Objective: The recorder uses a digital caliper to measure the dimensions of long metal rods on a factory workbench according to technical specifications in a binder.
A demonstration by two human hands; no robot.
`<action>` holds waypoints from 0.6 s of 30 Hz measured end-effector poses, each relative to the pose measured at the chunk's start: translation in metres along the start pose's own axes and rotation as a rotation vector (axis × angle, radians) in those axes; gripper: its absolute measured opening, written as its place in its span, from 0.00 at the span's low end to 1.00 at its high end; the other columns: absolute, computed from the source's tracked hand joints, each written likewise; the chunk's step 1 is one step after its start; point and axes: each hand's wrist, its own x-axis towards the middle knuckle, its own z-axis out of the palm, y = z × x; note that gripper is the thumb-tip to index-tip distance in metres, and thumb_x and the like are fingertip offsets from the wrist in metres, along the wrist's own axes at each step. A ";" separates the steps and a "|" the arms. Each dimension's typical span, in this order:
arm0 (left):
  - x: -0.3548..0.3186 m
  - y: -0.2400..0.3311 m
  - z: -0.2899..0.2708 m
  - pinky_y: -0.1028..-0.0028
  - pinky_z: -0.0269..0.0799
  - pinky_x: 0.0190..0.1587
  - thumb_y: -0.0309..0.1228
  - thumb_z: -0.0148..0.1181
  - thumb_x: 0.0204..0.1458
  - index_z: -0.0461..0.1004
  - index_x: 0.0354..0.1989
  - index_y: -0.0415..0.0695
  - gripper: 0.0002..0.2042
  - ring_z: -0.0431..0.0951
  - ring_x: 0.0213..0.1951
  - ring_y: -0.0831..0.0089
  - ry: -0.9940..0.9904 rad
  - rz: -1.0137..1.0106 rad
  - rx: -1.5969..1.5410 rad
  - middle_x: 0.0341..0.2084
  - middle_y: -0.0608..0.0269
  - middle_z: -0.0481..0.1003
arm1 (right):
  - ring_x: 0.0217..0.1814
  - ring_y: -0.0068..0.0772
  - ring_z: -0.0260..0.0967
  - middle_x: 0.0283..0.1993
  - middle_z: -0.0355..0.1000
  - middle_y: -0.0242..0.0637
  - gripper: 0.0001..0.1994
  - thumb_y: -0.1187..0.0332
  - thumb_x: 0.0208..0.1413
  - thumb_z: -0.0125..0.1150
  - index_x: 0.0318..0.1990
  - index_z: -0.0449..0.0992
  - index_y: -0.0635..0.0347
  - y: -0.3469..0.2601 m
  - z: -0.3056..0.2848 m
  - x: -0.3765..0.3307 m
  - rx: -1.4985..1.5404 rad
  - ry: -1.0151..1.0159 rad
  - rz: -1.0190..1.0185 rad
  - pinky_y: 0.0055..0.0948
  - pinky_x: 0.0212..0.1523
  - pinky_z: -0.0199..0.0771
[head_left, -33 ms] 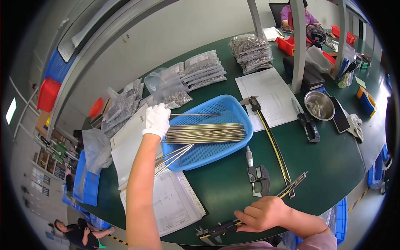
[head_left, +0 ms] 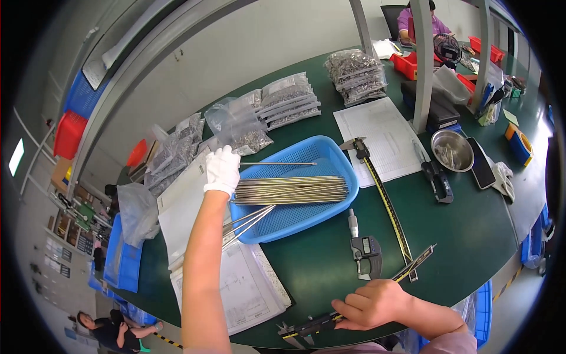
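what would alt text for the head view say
A white-gloved left hand holds a thin metal rod over a blue tray of rods on a green table. The bare right hand rests on a caliper at the near edge.

Between the bare right hand (head_left: 371, 304) and the blue basket (head_left: 330, 159) lies open green table (head_left: 312, 265). Only a micrometer (head_left: 364, 248) and a long caliper (head_left: 386, 206) stand there, just beside the hand.

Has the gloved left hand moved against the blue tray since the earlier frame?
No. The left hand sits at the blue tray's left rim, exactly where it was.
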 end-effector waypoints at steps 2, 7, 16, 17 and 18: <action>0.005 0.001 0.013 0.63 0.69 0.36 0.31 0.55 0.45 0.75 0.24 0.48 0.04 0.73 0.35 0.61 0.041 -0.140 0.069 0.28 0.58 0.70 | 0.13 0.18 0.58 0.15 0.55 0.23 0.16 0.52 0.42 0.64 0.30 0.75 0.54 0.001 0.000 -0.001 -0.006 -0.002 -0.003 0.20 0.11 0.55; -0.007 0.041 0.012 0.64 0.71 0.32 0.35 0.56 0.45 0.75 0.26 0.51 0.05 0.73 0.30 0.63 0.237 0.004 -0.330 0.26 0.61 0.69 | 0.13 0.18 0.58 0.15 0.55 0.22 0.16 0.52 0.41 0.64 0.30 0.75 0.54 0.002 0.001 0.001 -0.020 -0.020 0.000 0.19 0.11 0.55; -0.041 0.099 -0.040 0.71 0.68 0.29 0.38 0.52 0.50 0.75 0.28 0.40 0.13 0.70 0.23 0.68 -0.532 -0.362 -0.955 0.24 0.59 0.72 | 0.12 0.19 0.58 0.15 0.56 0.22 0.16 0.52 0.39 0.65 0.30 0.76 0.52 0.004 0.006 0.001 -0.026 -0.088 0.044 0.19 0.11 0.56; -0.042 0.096 -0.050 0.74 0.65 0.26 0.40 0.51 0.52 0.76 0.32 0.38 0.16 0.68 0.22 0.73 -0.823 -0.554 -1.333 0.24 0.59 0.72 | 0.13 0.19 0.59 0.16 0.56 0.23 0.16 0.52 0.40 0.64 0.30 0.75 0.53 0.003 0.005 0.001 -0.023 -0.103 0.059 0.19 0.12 0.57; -0.041 0.092 -0.054 0.79 0.59 0.23 0.45 0.48 0.55 0.71 0.43 0.32 0.24 0.62 0.20 0.79 -0.979 -0.656 -1.547 0.25 0.60 0.71 | 0.14 0.19 0.60 0.17 0.56 0.24 0.16 0.52 0.42 0.63 0.30 0.74 0.53 0.003 0.004 0.001 -0.021 -0.119 0.076 0.19 0.13 0.58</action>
